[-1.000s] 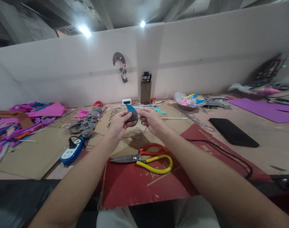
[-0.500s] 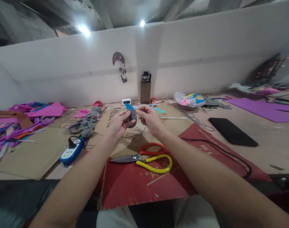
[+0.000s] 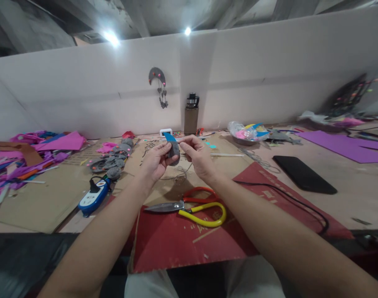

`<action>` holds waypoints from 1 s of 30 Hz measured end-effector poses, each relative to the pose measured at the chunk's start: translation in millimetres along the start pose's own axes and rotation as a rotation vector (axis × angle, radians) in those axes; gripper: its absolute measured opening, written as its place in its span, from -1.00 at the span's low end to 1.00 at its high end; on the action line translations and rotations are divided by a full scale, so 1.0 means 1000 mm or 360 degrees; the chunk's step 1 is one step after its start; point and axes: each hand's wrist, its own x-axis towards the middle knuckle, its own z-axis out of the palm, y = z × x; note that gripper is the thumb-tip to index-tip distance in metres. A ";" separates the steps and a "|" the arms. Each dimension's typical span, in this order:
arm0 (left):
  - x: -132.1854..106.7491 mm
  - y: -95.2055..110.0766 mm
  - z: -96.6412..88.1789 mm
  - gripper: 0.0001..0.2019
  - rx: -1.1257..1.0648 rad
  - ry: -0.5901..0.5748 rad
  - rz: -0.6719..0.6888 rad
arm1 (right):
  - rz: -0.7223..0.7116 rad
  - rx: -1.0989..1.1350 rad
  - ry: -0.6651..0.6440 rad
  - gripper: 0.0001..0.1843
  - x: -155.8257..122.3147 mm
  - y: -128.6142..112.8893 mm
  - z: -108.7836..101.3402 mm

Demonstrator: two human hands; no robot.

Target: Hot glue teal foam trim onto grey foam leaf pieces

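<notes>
My left hand (image 3: 154, 162) is closed round a small grey felt piece (image 3: 174, 152) with a blue tip (image 3: 169, 137), held up above the table. My right hand (image 3: 198, 157) is just to its right, fingers pinched at the piece's edge; a thin thread or wire (image 3: 184, 171) hangs below the hands. Scissors (image 3: 189, 207) with a red and a yellow handle lie shut on the red cardboard (image 3: 191, 240) beneath my forearms.
A blue-and-white power strip (image 3: 94, 198) lies at left by grey felt pieces (image 3: 112, 161). Pink and purple scraps (image 3: 24, 161) pile at far left. A black phone (image 3: 303, 179) and black cable (image 3: 300, 203) lie at right. A bottle (image 3: 191, 114) stands by the white partition.
My hands have risen slightly and drawn closer together around the grey piece; the right fingers now pinch nearer its edge. Everything on the table is unmoved.
</notes>
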 end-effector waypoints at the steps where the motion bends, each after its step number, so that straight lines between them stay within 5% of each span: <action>1: 0.000 0.000 0.000 -0.94 -0.0006 0.0000 0.0004 | -0.0012 -0.0032 0.0000 -0.81 -0.001 -0.001 0.001; 10: 0.000 -0.002 0.002 -0.95 -0.0004 -0.0106 0.0043 | 0.0027 -0.0083 0.0112 -0.81 -0.001 -0.001 0.001; 22: 0.006 -0.005 -0.005 -0.95 -0.0094 -0.0069 -0.0083 | 0.0102 0.0052 -0.0037 -0.79 -0.003 0.002 0.006; 30: 0.007 -0.005 -0.004 -0.99 -0.0121 -0.0133 0.0046 | 0.0063 -0.0024 -0.0067 -0.77 -0.003 0.005 0.006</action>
